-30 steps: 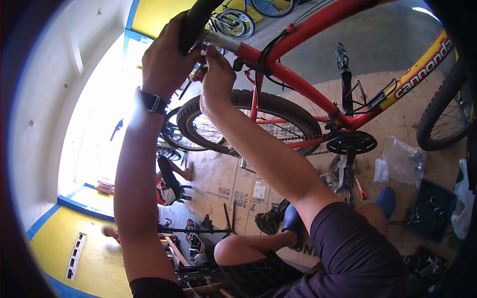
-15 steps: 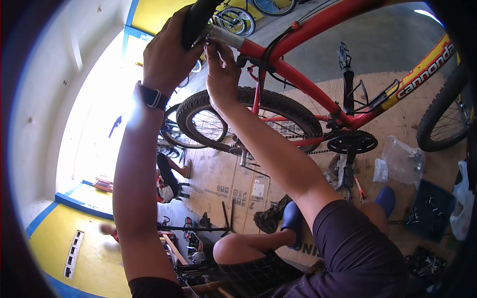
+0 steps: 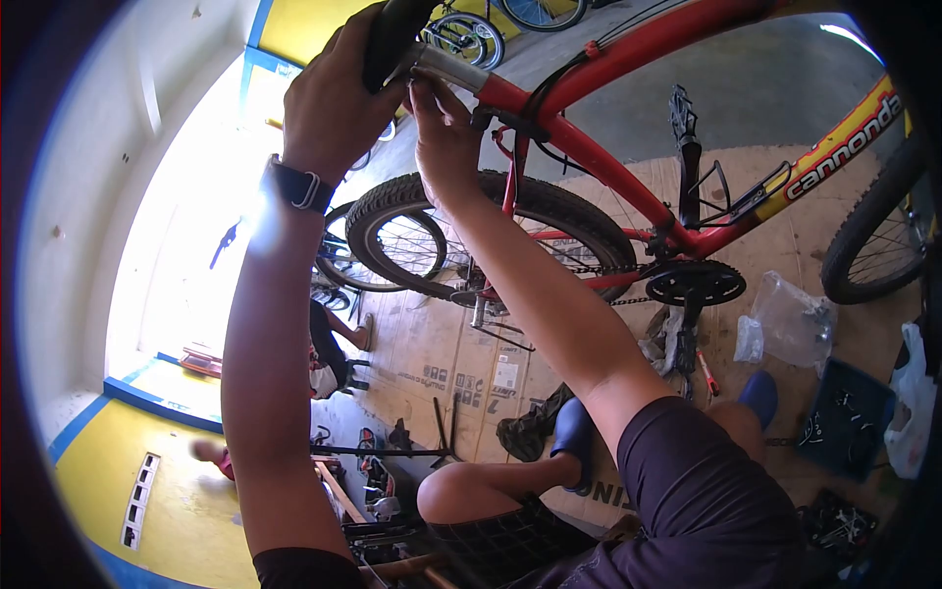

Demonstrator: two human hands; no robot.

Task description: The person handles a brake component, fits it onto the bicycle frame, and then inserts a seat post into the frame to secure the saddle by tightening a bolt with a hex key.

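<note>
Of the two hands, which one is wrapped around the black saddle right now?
The left hand, with the dark band on its wrist. The right hand, bare-wristed, has its fingertips by the silver seatpost instead.

Red/yellow frame (image 3: 628, 182), blue clogs (image 3: 574, 429), blk check shorts (image 3: 515, 535), yellow/blue wall (image 3: 186, 491).

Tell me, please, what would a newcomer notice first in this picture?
Probably the red bicycle frame, stretching across the upper right, with its yellow lettered part. Next, the raised left hand and right hand, close together at the black seat, upper left of centre. The bright opening at the left also stands out.
</note>
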